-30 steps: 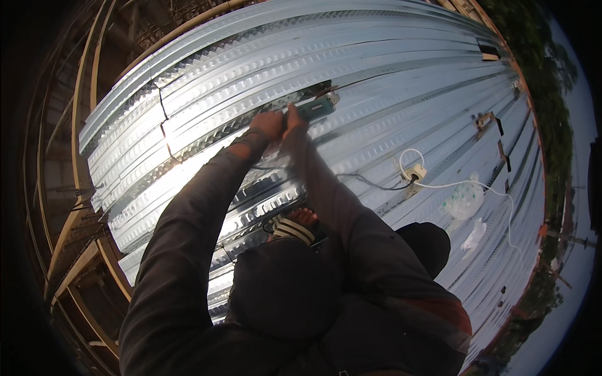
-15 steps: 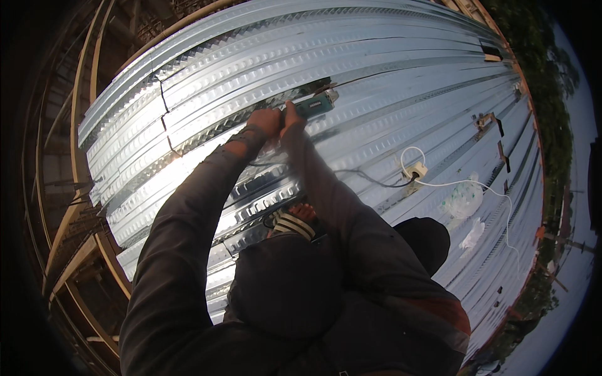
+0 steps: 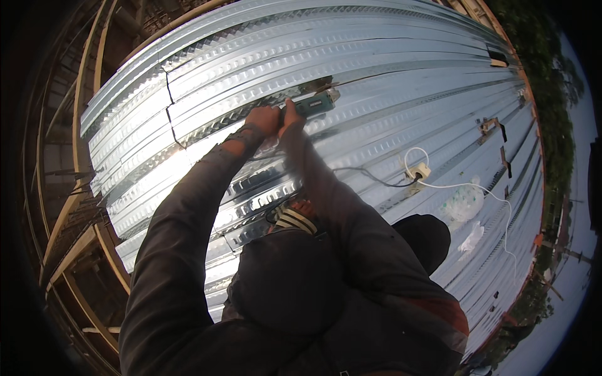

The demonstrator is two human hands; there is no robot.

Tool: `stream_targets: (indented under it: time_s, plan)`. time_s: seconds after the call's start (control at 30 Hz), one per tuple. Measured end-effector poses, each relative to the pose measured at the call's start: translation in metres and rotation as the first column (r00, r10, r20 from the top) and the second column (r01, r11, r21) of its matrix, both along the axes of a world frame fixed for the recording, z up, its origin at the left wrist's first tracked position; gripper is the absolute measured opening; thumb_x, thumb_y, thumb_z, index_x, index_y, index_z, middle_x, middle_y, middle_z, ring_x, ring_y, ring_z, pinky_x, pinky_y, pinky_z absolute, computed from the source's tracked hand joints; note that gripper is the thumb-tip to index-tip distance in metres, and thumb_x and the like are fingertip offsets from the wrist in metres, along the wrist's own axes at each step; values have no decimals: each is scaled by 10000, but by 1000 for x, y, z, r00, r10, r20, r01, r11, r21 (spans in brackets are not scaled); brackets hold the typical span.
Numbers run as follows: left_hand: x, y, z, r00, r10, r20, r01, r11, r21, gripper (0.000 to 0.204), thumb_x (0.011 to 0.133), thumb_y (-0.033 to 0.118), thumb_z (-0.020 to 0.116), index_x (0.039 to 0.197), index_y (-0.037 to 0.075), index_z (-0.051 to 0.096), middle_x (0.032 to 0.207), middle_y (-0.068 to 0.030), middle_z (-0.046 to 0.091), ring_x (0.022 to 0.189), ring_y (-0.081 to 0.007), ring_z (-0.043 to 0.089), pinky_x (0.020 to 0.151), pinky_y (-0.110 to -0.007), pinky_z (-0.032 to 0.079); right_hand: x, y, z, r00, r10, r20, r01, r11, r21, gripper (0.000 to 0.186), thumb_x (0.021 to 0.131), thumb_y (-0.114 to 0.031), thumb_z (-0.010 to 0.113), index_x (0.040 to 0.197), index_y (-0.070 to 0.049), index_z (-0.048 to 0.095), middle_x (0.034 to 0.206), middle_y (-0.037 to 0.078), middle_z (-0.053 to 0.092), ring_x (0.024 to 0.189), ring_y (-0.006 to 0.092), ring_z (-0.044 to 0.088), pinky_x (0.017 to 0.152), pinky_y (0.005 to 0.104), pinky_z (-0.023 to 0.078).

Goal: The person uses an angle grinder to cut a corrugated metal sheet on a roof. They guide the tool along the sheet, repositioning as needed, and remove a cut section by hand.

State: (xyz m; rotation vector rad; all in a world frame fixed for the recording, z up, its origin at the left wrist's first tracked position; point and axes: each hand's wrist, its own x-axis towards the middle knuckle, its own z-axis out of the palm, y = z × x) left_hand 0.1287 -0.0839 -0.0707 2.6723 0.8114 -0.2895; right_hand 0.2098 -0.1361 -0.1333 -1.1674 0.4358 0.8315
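My two hands are close together on a teal angle grinder (image 3: 317, 103), arms stretched out ahead over ribbed metal decking sheets (image 3: 389, 59). My left hand (image 3: 263, 119) is closed at the grinder's near end, and my right hand (image 3: 292, 117) wraps its body just beside it. The grinder's metal head points to the right, low over a rib of the sheet. Whether its disc touches the metal I cannot make out. A dark power cord (image 3: 376, 180) runs from under my right forearm to a cream socket block (image 3: 419, 172).
A white cable (image 3: 476, 186) loops right from the socket block. A clear plastic bag (image 3: 465, 202) and a white scrap (image 3: 471, 238) lie on the sheets. Timber framing (image 3: 81, 254) borders the decking's left edge. My sandalled foot (image 3: 300, 213) stands between my arms.
The view has shifted slightly, so the decking seams and socket block sit a little further right. Both hands keep their hold on the angle grinder.
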Motion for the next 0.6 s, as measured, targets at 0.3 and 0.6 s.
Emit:
stream_targets:
  time_s: [0.3, 0.6]
  plan:
    - [-11, 1, 4, 1000, -2, -29, 3, 1000, 30, 288, 854, 248, 628, 1073, 62, 619, 923, -198, 706, 897, -370, 694, 776, -470, 553, -11, 4, -7, 998, -25, -53, 26, 999, 20, 849, 738, -405, 839, 1319, 56, 426, 1271, 196, 562, 1063, 298, 611, 864, 427, 559]
    - [-24, -1, 15, 998, -2, -55, 4, 1000, 29, 307, 839, 242, 643, 1079, 52, 612, 945, -199, 703, 905, -361, 694, 786, -456, 554, -21, 6, -19, 995, 41, -92, -33, 996, 83, 851, 751, -427, 822, 1342, 43, 428, 1277, 173, 569, 1074, 315, 617, 849, 438, 555]
